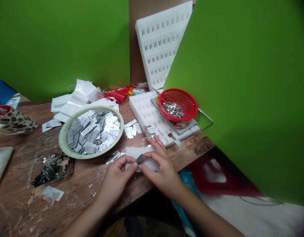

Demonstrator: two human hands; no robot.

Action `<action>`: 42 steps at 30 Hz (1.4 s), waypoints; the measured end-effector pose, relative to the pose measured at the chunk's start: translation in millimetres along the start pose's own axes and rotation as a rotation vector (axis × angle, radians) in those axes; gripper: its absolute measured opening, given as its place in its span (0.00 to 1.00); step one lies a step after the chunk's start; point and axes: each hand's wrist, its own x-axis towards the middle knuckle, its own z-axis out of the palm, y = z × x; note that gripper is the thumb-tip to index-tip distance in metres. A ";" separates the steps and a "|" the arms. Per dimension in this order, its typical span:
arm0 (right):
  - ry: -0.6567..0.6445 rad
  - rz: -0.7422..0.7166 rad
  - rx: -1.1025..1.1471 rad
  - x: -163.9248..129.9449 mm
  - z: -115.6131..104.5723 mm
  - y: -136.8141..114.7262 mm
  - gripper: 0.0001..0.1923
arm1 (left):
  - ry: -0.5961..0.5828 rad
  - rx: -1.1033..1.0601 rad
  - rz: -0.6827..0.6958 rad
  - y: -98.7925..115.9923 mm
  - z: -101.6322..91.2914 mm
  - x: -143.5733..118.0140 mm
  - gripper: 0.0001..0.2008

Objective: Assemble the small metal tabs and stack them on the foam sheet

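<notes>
We pinched a small grey metal piece (141,159) between our left hand (117,177) and right hand (161,169), fingertips of both clamped on it, above a white foam pad (134,152) at the table's near edge. The bowl of metal plates (91,131) sat at ten o'clock, the red basket (178,104) at one o'clock.

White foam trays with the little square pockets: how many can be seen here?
2. One foam tray stands upright against the back wall. The other foam tray lies flat on the table under the red basket. More may be hidden behind the green boards.
</notes>
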 end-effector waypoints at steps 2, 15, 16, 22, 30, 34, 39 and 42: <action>-0.058 -0.023 -0.004 8.9 0.1 -3.4 0.01 | 0.022 0.124 0.094 3.3 -0.5 -4.2 0.06; -0.237 0.058 0.174 22.9 -19.0 -7.0 0.05 | -0.058 -0.067 0.013 8.6 -2.0 -9.5 0.09; -0.267 0.068 0.196 27.3 -23.2 -6.5 0.05 | -0.091 -0.127 0.003 10.4 -2.6 -10.3 0.12; -0.466 0.065 0.261 58.3 -36.7 -9.5 0.05 | -0.284 -0.307 -0.128 15.6 -6.2 -10.9 0.34; -0.557 -0.010 0.201 71.5 -23.4 -15.9 0.06 | -0.299 -0.269 -0.203 14.2 -3.6 -9.8 0.12; -0.536 0.052 0.255 67.6 -17.8 -12.8 0.06 | -0.221 -0.218 -0.185 12.6 -2.1 -8.9 0.14; -0.508 0.287 0.361 61.8 -13.1 -9.0 0.11 | -0.197 -0.245 -0.194 14.5 -0.7 -8.3 0.13; -0.559 0.396 0.545 59.8 -9.6 -6.4 0.14 | -0.187 -0.256 -0.215 14.6 -0.9 -6.4 0.11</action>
